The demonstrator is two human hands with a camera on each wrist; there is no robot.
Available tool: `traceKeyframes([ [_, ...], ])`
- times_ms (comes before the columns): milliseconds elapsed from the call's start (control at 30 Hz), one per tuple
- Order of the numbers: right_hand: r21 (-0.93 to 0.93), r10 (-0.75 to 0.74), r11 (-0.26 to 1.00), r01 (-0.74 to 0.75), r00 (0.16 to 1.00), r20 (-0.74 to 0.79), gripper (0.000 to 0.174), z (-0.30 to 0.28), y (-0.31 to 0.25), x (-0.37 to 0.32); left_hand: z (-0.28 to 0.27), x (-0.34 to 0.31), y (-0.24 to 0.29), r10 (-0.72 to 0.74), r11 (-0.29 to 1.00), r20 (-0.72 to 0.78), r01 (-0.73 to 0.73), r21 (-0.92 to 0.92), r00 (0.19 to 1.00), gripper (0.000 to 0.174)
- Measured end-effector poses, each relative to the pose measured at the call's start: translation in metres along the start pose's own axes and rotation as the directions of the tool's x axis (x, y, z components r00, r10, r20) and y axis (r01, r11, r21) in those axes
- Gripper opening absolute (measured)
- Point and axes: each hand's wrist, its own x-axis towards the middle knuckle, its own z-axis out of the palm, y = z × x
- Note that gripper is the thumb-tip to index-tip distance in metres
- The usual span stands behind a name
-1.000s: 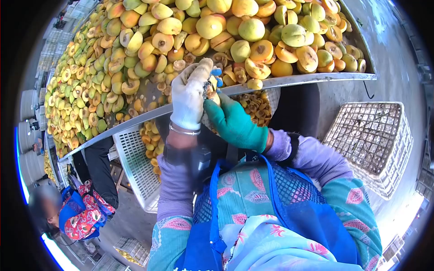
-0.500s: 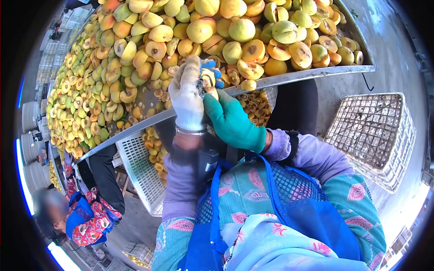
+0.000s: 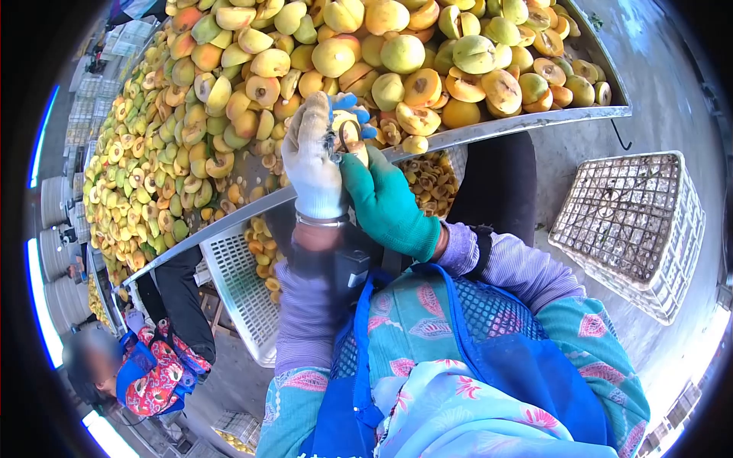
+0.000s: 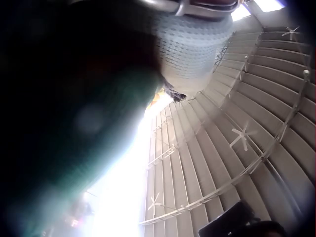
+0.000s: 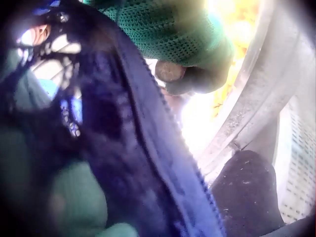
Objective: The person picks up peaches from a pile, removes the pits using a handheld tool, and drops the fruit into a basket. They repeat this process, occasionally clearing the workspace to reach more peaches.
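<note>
At the near edge of the metal-rimmed worktop (image 3: 527,127), the white-gloved left hand (image 3: 313,149) grasps a yellow stone-fruit piece (image 3: 346,120), its fingers bent around it. The green-gloved right hand (image 3: 393,210) meets it there, fingers clenched on a tool with a round wooden handle end (image 5: 170,72); a dark curved strip (image 3: 343,136) shows against the fruit piece. Beyond the hands, halved stone fruit (image 3: 263,88) lies heaped across the worktop, green, yellow and orange. Below the rim, cut fruit scraps (image 3: 431,183) show just beside the right hand, and a white slatted crate (image 3: 237,275) holds more yellow pieces. Well apart on the right, a soiled white crate (image 3: 618,221) stands on the floor. At the left, another person (image 3: 156,374) wears a red patterned garment.
</note>
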Motion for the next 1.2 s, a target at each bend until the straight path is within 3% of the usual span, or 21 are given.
traceKeyframes([
  [67, -0.003, -0.003, 1.0, 0.003, 1.0, -0.026, 0.029, 0.0, 0.001, 0.0, 0.004, 0.0, -0.003, 0.018, 0.997, -0.047, -0.014, 0.079, 0.999, 0.046],
  [267, -0.026, -0.041, 0.999, 0.042, 0.998, 0.044, 0.029, -0.005, 0.004, 0.003, 0.0, 0.002, -0.01, 0.029, 0.991, -0.041, -0.023, 0.134, 0.999, 0.046],
  [333, -0.012, -0.059, 0.998, 0.06, 0.997, 0.057, 0.03, -0.006, 0.01, 0.002, -0.005, 0.001, -0.008, -0.026, 0.996, 0.013, 0.025, 0.084, 1.0, 0.037],
  [400, 0.088, 0.14, 0.984, -0.155, 0.978, 0.157, 0.034, -0.009, 0.004, 0.0, -0.012, 0.005, -0.005, -0.112, 0.993, 0.122, 0.109, 0.038, 0.986, 0.033],
  [467, 0.139, 0.317, 0.919, -0.37, 0.9, 0.3, 0.038, -0.019, -0.013, -0.003, -0.023, 0.01, -0.005, -0.225, 0.973, 0.271, 0.229, 0.018, 0.936, 0.033],
  [500, 0.142, 0.391, 0.87, -0.471, 0.838, 0.381, 0.04, -0.031, -0.029, -0.005, -0.016, 0.009, 0.0, -0.34, 0.94, 0.168, 0.327, 0.102, 0.925, 0.034],
  [533, 0.136, 0.452, 0.814, -0.564, 0.764, 0.461, 0.042, -0.036, -0.037, -0.005, -0.024, 0.014, -0.006, -0.376, 0.922, 0.239, 0.335, 0.194, 0.895, 0.035],
  [567, 0.173, 0.413, 0.832, -0.526, 0.798, 0.438, 0.044, -0.034, -0.032, -0.009, -0.025, 0.015, -0.009, -0.32, 0.898, 0.219, 0.221, 0.38, 0.922, 0.039],
  [600, 0.291, 0.436, 0.744, -0.602, 0.767, 0.47, 0.045, -0.03, -0.029, -0.012, -0.022, 0.014, -0.011, -0.263, 0.826, 0.211, 0.106, 0.554, 0.941, 0.043],
  [633, 0.405, 0.454, 0.63, -0.662, 0.738, 0.5, 0.046, -0.024, -0.027, -0.016, -0.02, 0.01, -0.01, -0.253, 0.835, 0.164, 0.13, 0.535, 0.953, 0.04],
  [667, 0.501, 0.466, 0.502, -0.705, 0.708, 0.53, 0.046, -0.022, -0.024, -0.018, -0.021, 0.011, -0.009, -0.281, 0.875, 0.212, 0.159, 0.458, 0.936, 0.038],
  [700, 0.579, 0.34, 0.215, -0.786, 0.616, 0.711, 0.043, -0.026, -0.019, -0.013, -0.026, 0.015, -0.006, -0.304, 0.906, 0.26, 0.193, 0.377, 0.916, 0.036],
  [733, 0.584, 0.26, 0.11, -0.804, 0.591, 0.764, 0.043, -0.027, -0.013, -0.009, -0.029, 0.018, -0.004, -0.321, 0.928, 0.31, 0.231, 0.293, 0.895, 0.034],
  [867, 0.457, 0.458, 0.52, -0.722, 0.687, 0.564, 0.043, -0.022, -0.031, -0.016, -0.029, 0.027, -0.003, -0.417, 0.887, 0.35, 0.291, 0.359, 0.839, 0.028],
  [900, 0.41, 0.499, 0.593, -0.693, 0.716, 0.489, 0.043, -0.019, -0.031, -0.02, -0.028, 0.024, -0.013, -0.342, 0.923, 0.327, 0.251, 0.292, 0.881, 0.026],
  [1000, 0.587, 0.342, 0.236, -0.774, 0.632, 0.696, 0.043, -0.023, -0.019, -0.013, -0.024, 0.014, -0.028, -0.232, 0.964, 0.131, 0.209, 0.167, 0.964, 0.026],
  [1033, 0.564, 0.38, 0.208, -0.799, 0.598, 0.706, 0.043, -0.025, -0.021, -0.01, -0.03, 0.016, -0.03, -0.282, 0.959, 0.15, 0.274, 0.072, 0.948, 0.028],
  [1067, 0.51, 0.414, 0.281, -0.813, 0.582, 0.7, 0.042, -0.026, -0.023, -0.007, -0.033, 0.016, -0.028, -0.332, 0.94, 0.169, 0.34, -0.02, 0.928, 0.03],
  [1133, 0.388, 0.481, 0.409, -0.826, 0.557, 0.677, 0.041, -0.027, -0.024, -0.003, -0.037, 0.01, -0.02, -0.33, 0.943, 0.191, 0.333, 0.015, 0.924, 0.031],
  [1167, 0.394, 0.351, 0.305, -0.867, 0.487, 0.8, 0.042, -0.03, -0.018, 0.003, -0.038, 0.008, -0.016, -0.327, 0.944, 0.196, 0.329, 0.023, 0.924, 0.032],
  [1200, 0.419, 0.288, 0.228, -0.879, 0.472, 0.833, 0.042, -0.029, -0.013, 0.002, -0.037, 0.007, -0.011, -0.325, 0.945, 0.201, 0.325, 0.031, 0.924, 0.033],
])
